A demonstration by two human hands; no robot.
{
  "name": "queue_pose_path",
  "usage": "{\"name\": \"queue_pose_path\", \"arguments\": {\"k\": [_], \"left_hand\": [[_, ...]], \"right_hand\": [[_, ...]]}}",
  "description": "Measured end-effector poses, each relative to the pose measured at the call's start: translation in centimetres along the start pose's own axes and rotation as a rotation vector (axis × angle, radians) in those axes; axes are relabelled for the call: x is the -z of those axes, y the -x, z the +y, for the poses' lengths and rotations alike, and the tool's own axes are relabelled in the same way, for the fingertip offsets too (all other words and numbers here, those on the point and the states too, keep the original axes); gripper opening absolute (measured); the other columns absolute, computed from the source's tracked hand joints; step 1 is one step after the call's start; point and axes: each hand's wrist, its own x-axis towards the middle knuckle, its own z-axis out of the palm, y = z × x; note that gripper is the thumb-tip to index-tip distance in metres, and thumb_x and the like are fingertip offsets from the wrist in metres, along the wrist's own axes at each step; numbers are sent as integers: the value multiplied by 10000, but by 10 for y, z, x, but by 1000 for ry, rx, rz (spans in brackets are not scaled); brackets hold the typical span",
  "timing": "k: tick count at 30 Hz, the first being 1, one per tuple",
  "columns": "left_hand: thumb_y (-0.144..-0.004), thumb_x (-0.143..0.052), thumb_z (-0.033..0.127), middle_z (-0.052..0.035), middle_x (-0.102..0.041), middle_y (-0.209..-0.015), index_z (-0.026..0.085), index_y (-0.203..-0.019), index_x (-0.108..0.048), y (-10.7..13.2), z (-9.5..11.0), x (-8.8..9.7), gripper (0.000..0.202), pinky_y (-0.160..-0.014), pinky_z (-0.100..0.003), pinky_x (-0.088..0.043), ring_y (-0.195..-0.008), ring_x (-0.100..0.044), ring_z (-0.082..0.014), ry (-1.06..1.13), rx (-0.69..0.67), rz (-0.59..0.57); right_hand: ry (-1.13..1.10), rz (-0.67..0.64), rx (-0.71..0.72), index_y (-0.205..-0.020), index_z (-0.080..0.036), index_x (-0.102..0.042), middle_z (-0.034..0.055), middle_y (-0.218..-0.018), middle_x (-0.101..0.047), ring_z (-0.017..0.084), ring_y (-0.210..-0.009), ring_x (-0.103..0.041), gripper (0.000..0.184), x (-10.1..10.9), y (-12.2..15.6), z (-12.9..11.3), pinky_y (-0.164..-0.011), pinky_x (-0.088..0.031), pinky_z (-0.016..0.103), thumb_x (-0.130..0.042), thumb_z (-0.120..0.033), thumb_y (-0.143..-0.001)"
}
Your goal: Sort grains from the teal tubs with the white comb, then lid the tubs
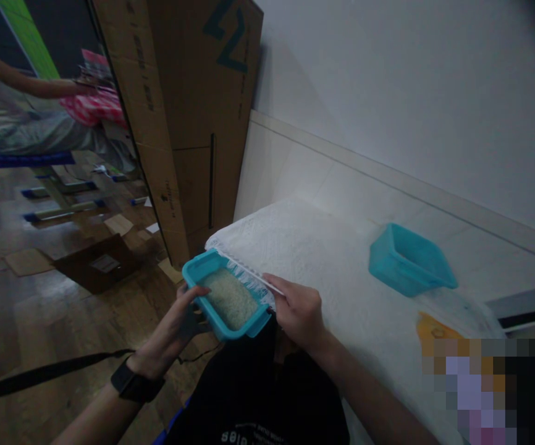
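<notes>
My left hand grips the near side of a turquoise plastic box, thumb over its rim. White, rice-like grains cover the inside of the box, which is held at the table's edge. Pinched between the thumb and fingers of my right hand is a thin white stick lying along the far rim; its far end blends with the cloth's white fringe, so its exact kind is unclear. The fringe overlaps the box's far side.
A white cloth covers the table against the wall. On it are a second turquoise box, clear plastic and something orange. A tall cardboard box stands ahead. At left, a seated person handles pink checked cloth.
</notes>
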Motion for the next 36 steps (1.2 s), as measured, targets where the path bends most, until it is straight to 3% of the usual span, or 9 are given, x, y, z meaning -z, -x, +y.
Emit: {"name": "queue_pose_path", "arguments": {"k": [4,9,13,21,26,29,33,36], "left_hand": [[-664,-1004,360,-28,-728,-1081,298,-1302,-608,1,3,-3,753,-692,-422,-683,-804,-741,-256,16,7,18],[-715,-973,349,-46,-720,-1079,299,-1309,-629,-3,-2,-1,688,-696,-444,-701,-862,-749,-286,-11,-2,25],[-736,-967,335,-59,-728,-1114,306,-1287,-636,-8,-4,2,644,-710,-433,-699,-892,-756,-285,7,-9,34],[-774,-930,324,-54,-713,-1092,292,-1260,-625,-7,0,4,574,-674,-440,-708,-852,-750,-282,14,-24,22],[-791,-915,316,-57,-730,-1080,290,-1234,-633,-7,-1,4,525,-672,-449,-715,-861,-759,-288,11,-21,49],[-816,-920,320,-46,-738,-1065,290,-1227,-634,-9,-3,7,502,-680,-452,-721,-845,-766,-283,11,-31,27],[-837,-928,335,-63,-766,-1104,287,-1249,-651,-15,-8,13,499,-701,-453,-725,-872,-793,-296,3,-31,-14],[-832,-927,328,-50,-749,-1071,296,-1281,-653,-18,-9,14,527,-707,-466,-728,-865,-792,-302,1,-27,3]], "right_hand": [[-74,31,-32,-1325,-238,-929,58,-1178,-968,229,-950,-960,399,6,-4,-5,-859,-797,292,-683,-56,-1069],[-64,74,-149,-1233,-262,-960,47,-1167,-968,266,-999,-965,355,-13,-33,30,-905,-798,326,-716,-64,-1069],[-61,-3,-191,-1202,-270,-964,27,-1154,-969,264,-989,-965,398,-32,-41,48,-907,-797,335,-712,-18,-1026],[-122,1,-63,-1369,-275,-927,37,-1257,-958,252,-1062,-960,536,-25,-2,6,-969,-807,356,-683,15,-990],[-109,55,-157,-1298,-294,-950,30,-1212,-964,258,-1026,-963,417,-21,-15,7,-925,-815,352,-710,-62,-1048],[-72,78,-193,-1254,-277,-959,37,-1174,-967,264,-995,-964,421,-24,-19,12,-905,-812,340,-696,-32,-1034],[-139,64,-123,-1304,-245,-938,57,-1218,-963,258,-1019,-964,456,-26,-9,-8,-945,-811,348,-695,13,-1017],[-175,71,-153,-1319,-243,-931,59,-1213,-964,249,-1031,-963,398,-19,-7,-22,-945,-810,341,-725,-23,-1058]]}}
